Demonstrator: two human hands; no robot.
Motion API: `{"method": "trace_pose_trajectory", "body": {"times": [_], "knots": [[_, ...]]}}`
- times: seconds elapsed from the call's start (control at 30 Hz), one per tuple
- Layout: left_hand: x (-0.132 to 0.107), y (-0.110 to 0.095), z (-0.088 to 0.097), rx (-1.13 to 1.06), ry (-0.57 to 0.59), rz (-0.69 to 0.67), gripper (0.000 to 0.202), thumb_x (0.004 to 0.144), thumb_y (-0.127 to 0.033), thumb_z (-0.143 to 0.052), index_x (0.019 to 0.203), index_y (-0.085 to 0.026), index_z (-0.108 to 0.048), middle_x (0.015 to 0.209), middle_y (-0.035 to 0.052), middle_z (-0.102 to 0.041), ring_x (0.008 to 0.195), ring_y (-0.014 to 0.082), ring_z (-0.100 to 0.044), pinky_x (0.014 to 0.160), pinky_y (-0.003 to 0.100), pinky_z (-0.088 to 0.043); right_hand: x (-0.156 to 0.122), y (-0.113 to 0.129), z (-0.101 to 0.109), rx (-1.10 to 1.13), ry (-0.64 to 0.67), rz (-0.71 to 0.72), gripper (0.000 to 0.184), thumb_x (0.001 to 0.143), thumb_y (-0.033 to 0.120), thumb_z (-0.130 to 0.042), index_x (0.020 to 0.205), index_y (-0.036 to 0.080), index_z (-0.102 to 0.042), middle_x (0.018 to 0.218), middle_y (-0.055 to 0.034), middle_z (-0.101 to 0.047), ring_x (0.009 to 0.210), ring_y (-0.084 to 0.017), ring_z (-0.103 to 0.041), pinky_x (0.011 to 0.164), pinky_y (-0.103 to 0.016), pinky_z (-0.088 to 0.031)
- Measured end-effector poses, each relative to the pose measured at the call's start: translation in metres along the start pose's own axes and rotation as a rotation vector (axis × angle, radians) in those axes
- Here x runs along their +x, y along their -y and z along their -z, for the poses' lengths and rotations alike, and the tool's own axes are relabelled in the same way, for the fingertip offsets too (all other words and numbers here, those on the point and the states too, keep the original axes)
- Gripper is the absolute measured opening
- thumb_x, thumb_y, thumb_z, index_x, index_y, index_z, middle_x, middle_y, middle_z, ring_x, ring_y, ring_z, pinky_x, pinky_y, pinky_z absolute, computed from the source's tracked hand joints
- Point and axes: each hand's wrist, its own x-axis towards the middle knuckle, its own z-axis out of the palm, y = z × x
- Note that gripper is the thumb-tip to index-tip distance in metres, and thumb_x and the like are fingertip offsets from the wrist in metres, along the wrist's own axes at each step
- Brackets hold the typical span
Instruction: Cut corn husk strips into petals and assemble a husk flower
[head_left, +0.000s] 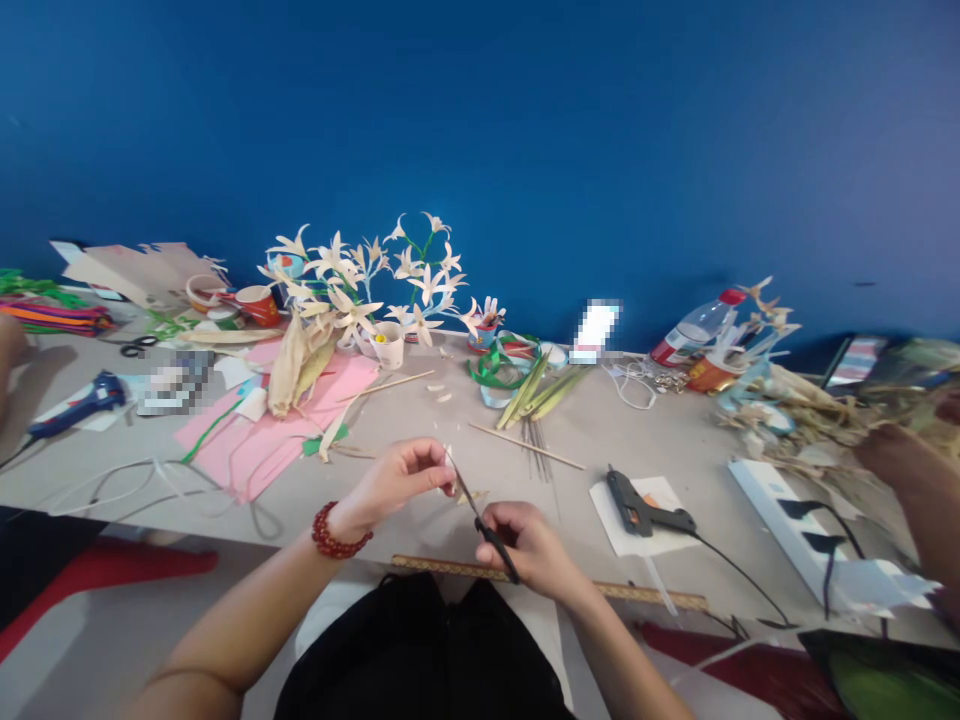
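Note:
My left hand (397, 482), with a red bead bracelet at the wrist, pinches a small pale piece (448, 458), perhaps a bit of corn husk. In my right hand (536, 548) are black-handled scissors (493, 542), their blades pointing up and away from me beside the pale piece. Whether the blades touch it I cannot tell. Pale scraps lie on the table (420, 410) under and beyond my hands. A thin wooden stick (529, 446) and several thin wires (536, 450) lie just past the scissors.
Husk flowers (352, 310) stand in cups at the back. Husks (289, 365) rest on pink paper (240, 450) to the left. A black glue gun (645, 508) and a power strip (787, 530) are at right, near another person's hand (892, 450). A blue glue gun (82, 405) lies far left.

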Motion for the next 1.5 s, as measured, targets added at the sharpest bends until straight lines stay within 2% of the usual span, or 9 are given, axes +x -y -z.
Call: {"method": "trace_pose_trajectory", "body": {"times": [0.7,0.9,1.33,1.5], "knots": [[0.003,-0.001,0.003,0.002,0.019,0.03,0.021,0.079,-0.033,-0.071,0.076,-0.014,-0.062,0.075,0.0054,-0.072,0.074,0.0165,-0.067,0.076,0.029,-0.05,0.002,-0.003,0.003,-0.066,-0.007,0.015,0.061,0.073,0.073,-0.059,0.057,0.02,-0.034,0.056,0.006,-0.032,0.055,-0.01,-0.03,0.051,-0.023,-0.023],[0.009,0.004,0.01,-0.027,0.051,0.032,0.022,0.08,-0.033,-0.07,0.075,-0.014,-0.06,0.076,0.0061,-0.073,0.074,0.0169,-0.067,0.077,0.029,-0.05,0.007,-0.008,0.004,-0.087,0.003,0.0,0.061,0.074,0.076,-0.053,0.058,0.021,-0.034,0.057,0.0059,-0.031,0.055,-0.011,-0.029,0.051,-0.023,-0.024],[0.02,0.011,0.022,-0.068,0.085,0.039,0.021,0.08,-0.031,-0.07,0.078,-0.014,-0.058,0.081,0.0076,-0.073,0.079,0.0178,-0.068,0.082,0.033,-0.051,0.019,-0.021,0.009,-0.16,0.013,-0.006,0.058,0.077,0.071,-0.056,0.058,0.02,-0.036,0.056,0.0062,-0.032,0.055,-0.011,-0.03,0.051,-0.023,-0.023],[0.027,0.017,0.03,-0.054,0.073,0.073,0.023,0.078,-0.033,-0.072,0.078,-0.014,-0.06,0.083,0.0073,-0.072,0.075,0.0147,-0.067,0.076,0.028,-0.051,0.028,-0.03,0.014,-0.164,-0.001,-0.025,0.056,0.079,0.07,-0.055,0.058,0.02,-0.039,0.054,0.0063,-0.033,0.053,-0.01,-0.03,0.049,-0.022,-0.024]]}}
